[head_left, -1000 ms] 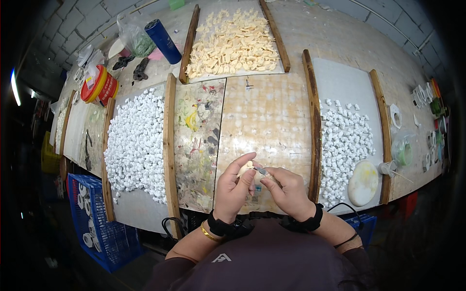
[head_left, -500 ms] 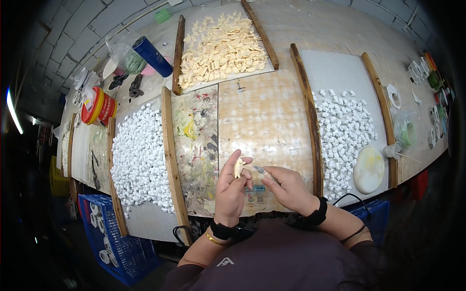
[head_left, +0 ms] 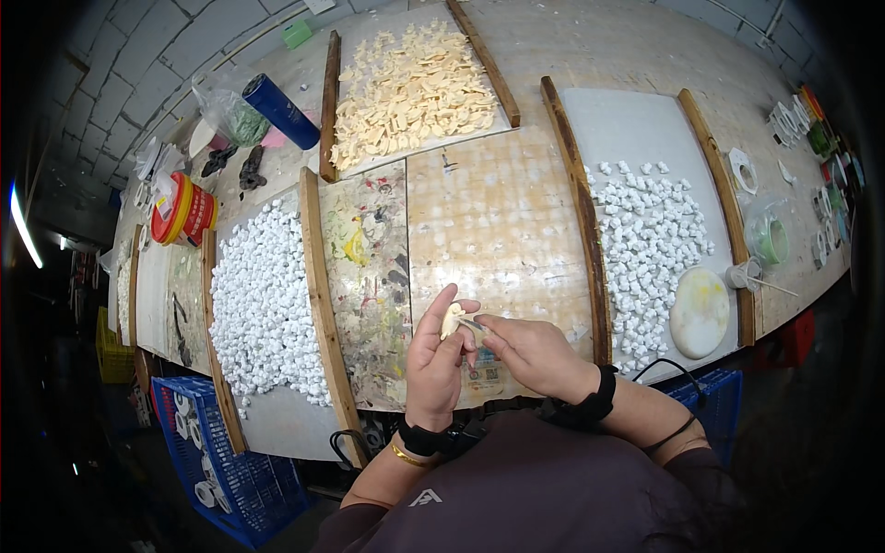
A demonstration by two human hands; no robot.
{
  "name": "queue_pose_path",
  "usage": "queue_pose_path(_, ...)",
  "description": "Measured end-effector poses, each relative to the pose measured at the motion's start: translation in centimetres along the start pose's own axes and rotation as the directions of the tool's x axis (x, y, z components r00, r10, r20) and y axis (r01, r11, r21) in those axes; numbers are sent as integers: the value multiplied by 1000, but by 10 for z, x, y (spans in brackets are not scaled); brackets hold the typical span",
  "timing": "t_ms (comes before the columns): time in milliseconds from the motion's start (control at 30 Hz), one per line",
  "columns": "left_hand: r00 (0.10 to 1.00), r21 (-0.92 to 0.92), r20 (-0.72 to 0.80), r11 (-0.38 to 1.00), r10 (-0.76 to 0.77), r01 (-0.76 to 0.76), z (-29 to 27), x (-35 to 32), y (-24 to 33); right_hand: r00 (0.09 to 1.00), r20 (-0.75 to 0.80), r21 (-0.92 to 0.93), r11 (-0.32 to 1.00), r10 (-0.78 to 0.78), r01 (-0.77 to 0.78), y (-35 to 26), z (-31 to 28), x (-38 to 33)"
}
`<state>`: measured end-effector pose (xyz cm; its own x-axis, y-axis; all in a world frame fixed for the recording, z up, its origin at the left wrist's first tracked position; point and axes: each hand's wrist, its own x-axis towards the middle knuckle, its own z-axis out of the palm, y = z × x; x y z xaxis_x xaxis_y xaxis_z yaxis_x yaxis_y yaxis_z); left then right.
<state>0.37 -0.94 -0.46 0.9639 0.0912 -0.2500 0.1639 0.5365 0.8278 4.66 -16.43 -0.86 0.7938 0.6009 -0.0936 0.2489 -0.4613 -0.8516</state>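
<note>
Dark maroon top with small white chest emblem. Left hand (head_left: 441,364): black strap at wrist, thin gold bangle just below it. Right hand (head_left: 535,355): black wrist strap, thin black cord along bare forearm.

A small cream piece (head_left: 451,320) is showing pale yellow between the fingers of the left hand (head_left: 436,364) and the right hand (head_left: 531,356). Both wrists are wearing black bands, and a gold bangle (head_left: 403,454) is glinting on the left one. The board (head_left: 369,276) beside them is carrying smears of yellow, green, red and black paint (mostly dried blotches). White lumps (head_left: 265,304) are covering the grey tray on the left, cream shapes (head_left: 408,89) are filling the far one. A blue crate (head_left: 230,461) is sitting below, a red and yellow tub (head_left: 184,209) farther off.
</note>
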Motion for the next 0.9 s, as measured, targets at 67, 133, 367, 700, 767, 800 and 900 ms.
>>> queue_pose_path(67, 1000, 28, 4, 1000, 11, -11, 0, 0, 0, 1000, 4, -12, 1000, -4, 4, -1, -1, 2)
queue_pose_path(133, 1000, 55, 4, 998, 16, -16, 1, -1, -1, 1000, -7, -21, 1000, 0, 0, -1, 0, 2)
queue_pose_path(367, 999, 152, 16, 988, 40, -42, 2, -2, 0, 999, 44, 15, 999, 28, -29, 3, 3, 3)
queue_pose_path(700, 998, 131, -26, 990, 56, -52, 0, -1, -2, 999, -52, -112, 994, -10, 4, 3, 2, -1)
queue_pose_path(767, 997, 80, -53, 996, 51, -46, -1, 0, -2, 993, -113, -66, 998, -29, 22, 0, 3, -2)
queue_pose_path(800, 997, 75, -60, 996, 54, -49, -2, 0, -2, 987, -143, -114, 992, -77, 61, -3, 0, -3)
queue_pose_path(900, 996, 60, -73, 997, 55, -51, -5, 1, -1, 952, -215, -268, 950, -219, 158, -5, -13, 0)
